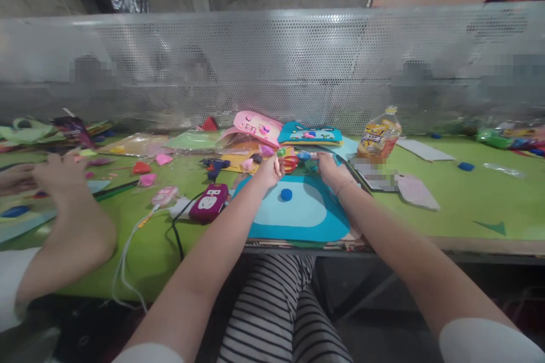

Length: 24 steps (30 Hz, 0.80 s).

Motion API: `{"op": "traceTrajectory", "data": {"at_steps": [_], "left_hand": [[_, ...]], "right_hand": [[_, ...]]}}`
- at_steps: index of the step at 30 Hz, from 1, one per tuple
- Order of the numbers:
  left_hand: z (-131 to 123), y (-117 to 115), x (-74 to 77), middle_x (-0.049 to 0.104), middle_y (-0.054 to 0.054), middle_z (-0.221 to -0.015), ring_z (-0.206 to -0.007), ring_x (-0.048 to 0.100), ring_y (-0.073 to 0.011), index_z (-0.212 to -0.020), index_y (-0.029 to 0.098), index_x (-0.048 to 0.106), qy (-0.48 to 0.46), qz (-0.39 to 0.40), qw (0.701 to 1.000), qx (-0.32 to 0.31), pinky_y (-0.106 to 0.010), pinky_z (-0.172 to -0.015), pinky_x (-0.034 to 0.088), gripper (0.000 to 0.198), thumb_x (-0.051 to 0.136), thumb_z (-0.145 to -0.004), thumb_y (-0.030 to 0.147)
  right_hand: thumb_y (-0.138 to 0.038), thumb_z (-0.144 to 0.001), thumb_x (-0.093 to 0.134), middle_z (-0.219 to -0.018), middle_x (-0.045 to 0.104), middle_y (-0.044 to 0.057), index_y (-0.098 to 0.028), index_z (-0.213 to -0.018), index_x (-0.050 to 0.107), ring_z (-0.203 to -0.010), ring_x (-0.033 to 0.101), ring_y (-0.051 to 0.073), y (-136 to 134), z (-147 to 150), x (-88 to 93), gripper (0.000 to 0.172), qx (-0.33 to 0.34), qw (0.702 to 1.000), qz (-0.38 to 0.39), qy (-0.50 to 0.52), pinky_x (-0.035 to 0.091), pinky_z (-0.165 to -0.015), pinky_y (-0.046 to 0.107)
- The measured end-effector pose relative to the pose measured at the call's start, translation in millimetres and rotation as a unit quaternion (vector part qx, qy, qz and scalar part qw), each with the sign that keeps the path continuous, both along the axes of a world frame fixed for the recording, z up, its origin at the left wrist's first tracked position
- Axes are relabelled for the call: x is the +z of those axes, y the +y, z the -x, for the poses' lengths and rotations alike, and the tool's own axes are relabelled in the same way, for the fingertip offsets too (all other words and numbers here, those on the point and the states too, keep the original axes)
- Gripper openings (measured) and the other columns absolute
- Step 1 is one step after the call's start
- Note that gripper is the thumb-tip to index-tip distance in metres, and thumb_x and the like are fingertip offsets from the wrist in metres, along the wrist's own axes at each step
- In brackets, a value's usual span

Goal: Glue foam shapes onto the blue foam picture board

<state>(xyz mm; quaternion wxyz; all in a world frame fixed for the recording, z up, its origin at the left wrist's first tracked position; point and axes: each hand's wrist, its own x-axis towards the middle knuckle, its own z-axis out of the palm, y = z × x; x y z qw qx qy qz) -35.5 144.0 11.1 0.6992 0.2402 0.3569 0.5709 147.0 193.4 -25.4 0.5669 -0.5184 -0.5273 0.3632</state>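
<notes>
My left hand is closed with the fingertips pinched together, and a small green lump shows at their tips. Across from it, my right hand is closed too, its fingertips on a small blue lump. Red loops that look like scissor handles lie between my hands. Below them is a blue card with a light blue rounded panel. A round dark blue piece sits on that panel.
A pink decorated card and a blue decorated card lie behind my hands. Left are a glue gun, a maroon power bank and cables. Right are a snack bag and phone. Another person's hand works far left.
</notes>
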Motion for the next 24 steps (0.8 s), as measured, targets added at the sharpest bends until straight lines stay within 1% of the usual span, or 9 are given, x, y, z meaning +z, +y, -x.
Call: {"op": "traceTrajectory", "data": {"at_steps": [2,3,6,8,10,15,19,22,24], "left_hand": [[0,0,0.9,0.046,0.002,-0.046,-0.036,0.043,-0.0052,-0.067,0.012,0.052,0.005,0.006,1.000,-0.008,-0.016,-0.039,0.037,0.028,0.045,-0.089,0.029],[0,0,1.2,0.045,0.003,-0.046,-0.036,0.043,-0.0051,-0.067,0.013,0.052,0.008,0.008,1.000,-0.011,-0.016,-0.038,0.037,0.029,0.045,-0.089,0.031],[0,-1,1.4,0.043,0.004,-0.046,-0.036,0.041,-0.0044,-0.067,0.014,0.050,0.016,0.010,1.000,-0.014,-0.015,-0.039,0.036,0.030,0.045,-0.089,0.034],[0,-1,1.1,0.043,0.004,-0.047,-0.035,0.039,-0.0041,-0.068,0.014,0.049,0.023,0.007,1.000,-0.009,-0.015,-0.038,0.036,0.029,0.045,-0.089,0.034],[0,0,0.5,0.043,0.004,-0.047,-0.035,0.038,-0.0039,-0.068,0.014,0.049,0.030,0.003,1.000,-0.003,-0.016,-0.039,0.036,0.029,0.044,-0.090,0.033],[0,3,-1.8,0.043,0.004,-0.047,-0.035,0.040,-0.0040,-0.068,0.014,0.049,0.046,-0.003,0.999,-0.009,-0.015,-0.039,0.037,0.028,0.045,-0.089,0.032],[1,3,-2.9,0.046,0.004,-0.048,-0.035,0.042,-0.0047,-0.069,0.014,0.049,0.055,0.003,0.998,-0.015,-0.016,-0.038,0.037,0.026,0.050,-0.087,0.034],[1,1,-2.5,0.047,0.004,-0.048,-0.035,0.043,-0.0050,-0.069,0.014,0.050,0.054,0.008,0.998,-0.022,-0.016,-0.038,0.037,0.026,0.053,-0.085,0.035],[1,0,-1.9,0.047,0.004,-0.048,-0.034,0.043,-0.0048,-0.069,0.014,0.050,0.051,0.007,0.998,-0.022,-0.016,-0.037,0.037,0.026,0.053,-0.085,0.034]], "right_hand": [[-0.023,-0.073,0.048,-0.076,0.064,0.002,-0.019,-0.091,0.057,-0.059,0.051,0.011,-2,4,1.4,0.020,-0.022,0.999,0.012,0.037,0.039,-0.052,0.023],[-0.020,-0.071,0.048,-0.081,0.065,0.003,-0.018,-0.091,0.058,-0.063,0.053,0.011,-4,6,1.9,0.023,-0.018,0.998,0.010,0.055,0.041,-0.056,0.023],[-0.018,-0.064,0.054,-0.091,0.066,0.004,-0.017,-0.090,0.061,-0.077,0.057,0.013,-8,12,1.7,0.026,0.048,0.995,-0.053,0.068,0.045,-0.068,0.025],[-0.020,-0.061,0.061,-0.089,0.066,0.004,-0.016,-0.089,0.063,-0.080,0.057,0.014,-11,15,1.0,0.028,0.076,0.991,-0.092,0.053,0.046,-0.071,0.027],[-0.026,-0.058,0.067,-0.082,0.065,0.002,-0.016,-0.087,0.064,-0.074,0.056,0.013,-14,17,1.0,0.031,0.084,0.990,-0.102,0.040,0.046,-0.070,0.027],[-0.031,-0.053,0.076,-0.068,0.063,-0.001,-0.017,-0.078,0.062,-0.065,0.058,0.012,-24,23,7.7,0.032,0.105,0.991,-0.051,0.064,0.049,-0.066,0.026],[-0.032,-0.059,0.076,-0.063,0.063,0.000,-0.017,-0.068,0.059,-0.060,0.060,0.012,-29,25,14.2,0.025,0.110,0.989,0.009,0.094,0.052,-0.061,0.025],[-0.029,-0.069,0.070,-0.070,0.067,0.002,-0.017,-0.075,0.062,-0.059,0.062,0.012,-27,24,15.3,0.016,0.093,0.988,0.023,0.124,0.054,-0.061,0.025],[-0.024,-0.073,0.064,-0.074,0.068,0.002,-0.017,-0.079,0.062,-0.063,0.063,0.012,-26,24,14.8,0.009,0.092,0.983,0.024,0.159,0.056,-0.067,0.026]]}}
